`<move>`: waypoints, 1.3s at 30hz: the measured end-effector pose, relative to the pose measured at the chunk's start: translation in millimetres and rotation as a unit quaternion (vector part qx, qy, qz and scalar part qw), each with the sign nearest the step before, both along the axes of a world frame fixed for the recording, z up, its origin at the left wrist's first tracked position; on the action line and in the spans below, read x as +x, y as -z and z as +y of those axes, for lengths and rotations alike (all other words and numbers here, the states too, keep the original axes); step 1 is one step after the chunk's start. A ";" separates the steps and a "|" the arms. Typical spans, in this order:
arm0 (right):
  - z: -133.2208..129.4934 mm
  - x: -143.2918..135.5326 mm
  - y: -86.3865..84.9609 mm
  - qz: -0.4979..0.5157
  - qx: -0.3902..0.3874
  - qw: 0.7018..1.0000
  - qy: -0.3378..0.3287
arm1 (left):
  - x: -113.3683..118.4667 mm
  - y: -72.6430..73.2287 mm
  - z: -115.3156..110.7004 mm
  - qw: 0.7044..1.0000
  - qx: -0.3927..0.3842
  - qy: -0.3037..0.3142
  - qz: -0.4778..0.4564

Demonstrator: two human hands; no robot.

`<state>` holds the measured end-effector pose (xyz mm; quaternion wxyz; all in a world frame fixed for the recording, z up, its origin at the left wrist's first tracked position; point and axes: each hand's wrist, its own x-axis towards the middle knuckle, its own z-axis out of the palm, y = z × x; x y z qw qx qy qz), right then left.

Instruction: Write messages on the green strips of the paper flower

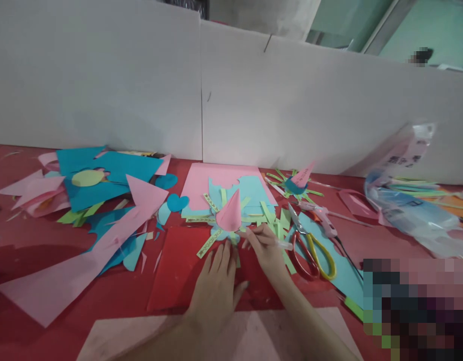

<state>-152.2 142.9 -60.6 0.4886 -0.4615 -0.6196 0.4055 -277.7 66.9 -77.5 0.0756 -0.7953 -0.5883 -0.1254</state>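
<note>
A pink paper cone [229, 213] stands upright on a light blue paper base, with green paper strips [210, 243] radiating from it. Dark marks run along several strips on the left side. My left hand [216, 276] lies flat with fingers stretched out, its fingertips at the near edge of the base. Just right of the cone, my right hand [267, 248] pinches a slim, pale pen [284, 244], its tip close to a strip by the base. Under the craft lies a shiny red sheet [178, 271], with pink and light blue paper behind.
Scissors [304, 245] with red and yellow handles and a pink glue gun [327, 223] lie to the right. A second cone craft [301, 183] stands behind them. Paper scraps [92, 250] cover the left; a plastic bag [408, 200] sits far right. White panels [291, 100] wall the back.
</note>
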 end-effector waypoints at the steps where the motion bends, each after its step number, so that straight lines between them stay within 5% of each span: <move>1: 1.7 0.9 0.8 0.004 -0.005 1.000 -0.005 | 0.1 -0.1 0.1 1.000 0.001 -0.002 0.000; 33: 1.4 4.1 4.9 -0.046 -0.037 0.997 -0.042 | 0.3 0.1 1.5 1.000 -0.022 0.004 0.002; 39: -0.2 3.4 -0.6 -0.050 -0.002 0.999 0.016 | 0.1 1.1 0.3 1.000 -0.020 0.010 0.003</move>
